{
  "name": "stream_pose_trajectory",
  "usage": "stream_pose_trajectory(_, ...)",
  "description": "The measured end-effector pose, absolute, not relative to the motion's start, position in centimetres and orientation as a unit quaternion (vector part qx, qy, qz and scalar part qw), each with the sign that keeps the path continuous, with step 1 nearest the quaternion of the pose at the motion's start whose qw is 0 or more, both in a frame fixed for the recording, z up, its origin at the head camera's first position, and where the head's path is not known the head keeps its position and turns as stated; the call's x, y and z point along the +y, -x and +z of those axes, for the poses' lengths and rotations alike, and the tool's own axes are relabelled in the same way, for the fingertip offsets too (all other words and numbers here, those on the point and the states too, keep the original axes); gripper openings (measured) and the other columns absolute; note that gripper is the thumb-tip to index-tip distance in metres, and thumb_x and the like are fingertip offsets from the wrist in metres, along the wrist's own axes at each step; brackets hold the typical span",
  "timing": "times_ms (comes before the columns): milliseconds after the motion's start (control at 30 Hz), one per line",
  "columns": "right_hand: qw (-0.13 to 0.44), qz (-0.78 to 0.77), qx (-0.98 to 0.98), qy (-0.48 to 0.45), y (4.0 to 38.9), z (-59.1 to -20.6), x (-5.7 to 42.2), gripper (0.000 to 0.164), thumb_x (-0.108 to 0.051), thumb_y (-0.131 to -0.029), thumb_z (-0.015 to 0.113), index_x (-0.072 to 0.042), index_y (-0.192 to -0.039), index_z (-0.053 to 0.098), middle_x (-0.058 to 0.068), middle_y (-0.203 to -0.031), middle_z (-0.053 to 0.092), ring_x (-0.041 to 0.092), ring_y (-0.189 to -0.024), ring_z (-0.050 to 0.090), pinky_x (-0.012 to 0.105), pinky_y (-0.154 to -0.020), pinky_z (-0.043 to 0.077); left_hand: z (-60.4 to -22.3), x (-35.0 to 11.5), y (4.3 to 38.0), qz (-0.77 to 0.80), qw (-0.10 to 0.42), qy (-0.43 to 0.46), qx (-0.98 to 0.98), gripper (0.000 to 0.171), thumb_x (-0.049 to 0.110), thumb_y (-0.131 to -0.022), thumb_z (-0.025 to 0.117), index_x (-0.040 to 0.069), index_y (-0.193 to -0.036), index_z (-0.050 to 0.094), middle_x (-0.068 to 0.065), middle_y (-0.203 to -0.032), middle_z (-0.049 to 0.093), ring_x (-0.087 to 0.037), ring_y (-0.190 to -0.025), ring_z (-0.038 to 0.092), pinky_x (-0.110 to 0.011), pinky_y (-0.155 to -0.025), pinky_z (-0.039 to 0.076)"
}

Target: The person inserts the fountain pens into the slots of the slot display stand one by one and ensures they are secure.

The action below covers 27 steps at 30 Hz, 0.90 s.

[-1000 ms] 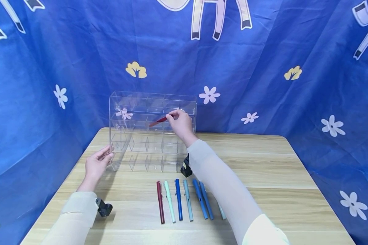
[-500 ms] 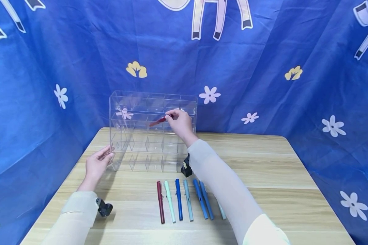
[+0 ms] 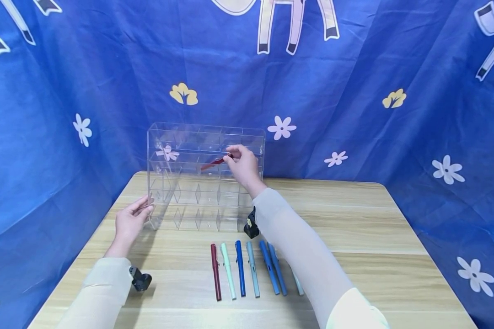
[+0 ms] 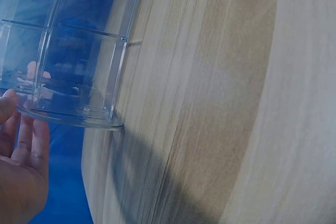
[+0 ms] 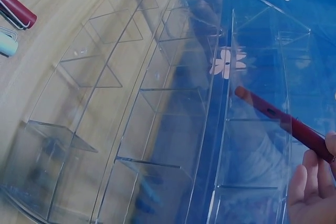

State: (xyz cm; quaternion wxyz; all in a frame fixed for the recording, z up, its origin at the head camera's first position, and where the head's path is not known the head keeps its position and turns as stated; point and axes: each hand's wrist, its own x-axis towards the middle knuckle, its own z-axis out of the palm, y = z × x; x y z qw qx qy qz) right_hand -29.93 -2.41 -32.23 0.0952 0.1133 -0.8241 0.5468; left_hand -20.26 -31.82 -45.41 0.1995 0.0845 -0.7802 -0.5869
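Observation:
A clear acrylic organiser (image 3: 207,197) with several small compartments stands upright at the back of the table. My right hand (image 3: 244,169) pinches a red pen (image 3: 213,163) near its clip end, thumb against fingers. The pen slants down to the left at an upper tier; in the right wrist view its free end (image 5: 260,106) overlaps the clear compartments. My left hand (image 3: 131,221) rests its fingers on the organiser's left side panel, near the bottom; in the left wrist view those fingers (image 4: 39,145) lie fairly straight along the panel's edge.
Several capped pens lie in a row in front of the organiser: a dark red pen (image 3: 216,272), a mint pen (image 3: 228,271), a blue pen (image 3: 240,268), a grey-blue pen (image 3: 253,269) and others. My right sleeve (image 3: 298,244) partly covers the row's right end. A blue curtain (image 3: 333,114) hangs behind.
The red pen has turned slightly in my right hand's fingers, its clip side now showing more. My left hand and the organiser keep their places.

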Motion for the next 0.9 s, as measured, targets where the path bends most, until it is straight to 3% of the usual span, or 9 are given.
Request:
stream_pose_trajectory(200,0.098,0.546,-0.825,-0.111,29.93,-32.19,-2.17,0.02,-0.013,-0.087,0.072,-0.005,-0.104,0.07,0.005,-0.099,0.071,0.014,-0.089,0.067,0.019,-0.074,0.056,-45.59,-31.78,20.33,-0.601,0.202,-0.079,-0.769,0.043,0.002,-0.091,0.062,-0.008,-0.131,0.049,0.012,-0.105,0.066,0.012,-0.082,0.06,-0.012,-0.067,0.055)
stream_pose_trajectory(900,0.107,0.501,-0.846,-0.146,30.02,-32.38,-1.48,0.019,-0.015,-0.087,0.071,-0.01,-0.106,0.072,0.002,-0.096,0.071,0.011,-0.082,0.064,0.019,-0.073,0.053,-45.57,-31.75,20.3,-0.605,0.203,-0.087,-0.765,0.044,0.001,-0.091,0.063,-0.007,-0.131,0.05,0.011,-0.106,0.065,0.013,-0.081,0.059,-0.012,-0.067,0.055)
